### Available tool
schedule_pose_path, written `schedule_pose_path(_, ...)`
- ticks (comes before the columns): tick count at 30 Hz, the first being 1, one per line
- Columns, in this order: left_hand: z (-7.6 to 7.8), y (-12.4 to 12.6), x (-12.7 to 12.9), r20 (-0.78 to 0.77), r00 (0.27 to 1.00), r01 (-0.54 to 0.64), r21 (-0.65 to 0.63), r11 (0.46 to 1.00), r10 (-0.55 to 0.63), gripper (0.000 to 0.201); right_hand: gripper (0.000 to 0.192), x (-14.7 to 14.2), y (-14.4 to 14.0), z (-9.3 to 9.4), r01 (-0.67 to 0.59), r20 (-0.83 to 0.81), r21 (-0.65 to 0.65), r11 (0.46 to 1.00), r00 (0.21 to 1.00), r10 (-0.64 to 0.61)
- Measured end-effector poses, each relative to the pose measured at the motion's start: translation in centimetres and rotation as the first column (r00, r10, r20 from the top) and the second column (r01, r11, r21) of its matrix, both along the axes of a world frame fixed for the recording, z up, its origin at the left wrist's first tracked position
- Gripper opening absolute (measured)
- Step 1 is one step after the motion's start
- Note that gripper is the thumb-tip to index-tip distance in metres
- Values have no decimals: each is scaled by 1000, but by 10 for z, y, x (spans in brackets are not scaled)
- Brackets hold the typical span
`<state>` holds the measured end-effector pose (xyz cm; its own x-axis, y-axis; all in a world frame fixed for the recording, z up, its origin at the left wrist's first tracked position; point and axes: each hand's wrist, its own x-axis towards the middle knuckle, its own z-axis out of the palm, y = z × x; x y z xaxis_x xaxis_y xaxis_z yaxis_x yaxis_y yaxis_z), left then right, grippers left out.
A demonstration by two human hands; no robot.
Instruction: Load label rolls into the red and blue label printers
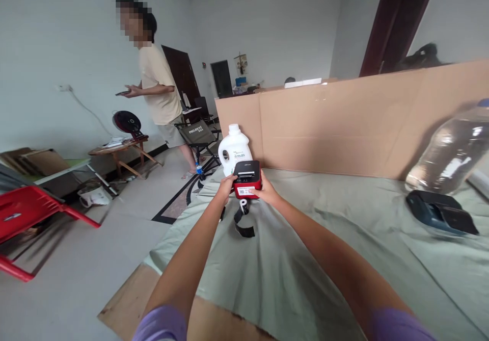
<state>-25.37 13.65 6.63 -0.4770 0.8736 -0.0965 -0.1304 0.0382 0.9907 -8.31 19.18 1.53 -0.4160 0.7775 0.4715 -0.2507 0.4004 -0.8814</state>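
Note:
Between my two hands is a small red and black label printer with a white sticker on its front. My left hand grips its left side, and my right hand grips its right side. Just below it, on the green cloth, a small roll of paper has a dark strip curling out toward me. Directly behind the printer a white jug with a handle stands upright. A small dark item by my left wrist is mostly hidden.
A tall cardboard panel borders the table's far side. To the right are a dark blue and black device and a large clear bottle. At left, a person stands near a folding chair; a red chair is closer.

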Motion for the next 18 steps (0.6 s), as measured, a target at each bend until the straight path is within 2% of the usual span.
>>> schedule_pose_path(3,-15,7,-6,11,999,-38,0,999,38,36,106,-16,3,-17,10,-11,-33,999,1000,-10)
schedule_pose_path(6,-23,14,-6,9,997,-78,4,997,78,33,105,-22,3,-19,47,32,-47,998,998,-46)
schedule_pose_path(8,-23,14,-5,-13,994,-106,5,994,107,35,102,-15,-1,-13,88,112,-58,994,990,-81)
schedule_pose_path(10,-21,7,-4,-49,988,-143,26,989,144,40,92,9,-11,-8,145,188,-53,988,973,-133)
schedule_pose_path(11,-20,-1,-3,-104,979,-169,58,984,174,42,85,31,-17,-8,177,213,-40,983,963,-165)
schedule_pose_path(13,-21,-23,0,-298,923,-199,166,966,242,45,68,93,-36,-10,246,227,11,969,943,-242)
schedule_pose_path(15,-25,-50,4,-529,802,-163,255,953,279,47,56,178,-59,-17,373,332,96,923,862,-384)
schedule_pose_path(16,-28,-62,7,-614,744,-134,250,959,264,47,51,225,-72,-20,456,403,157,876,780,-479)
schedule_pose_path(18,-34,-79,10,-716,679,-73,152,986,161,49,41,320,-96,-25,591,560,270,760,546,-623)
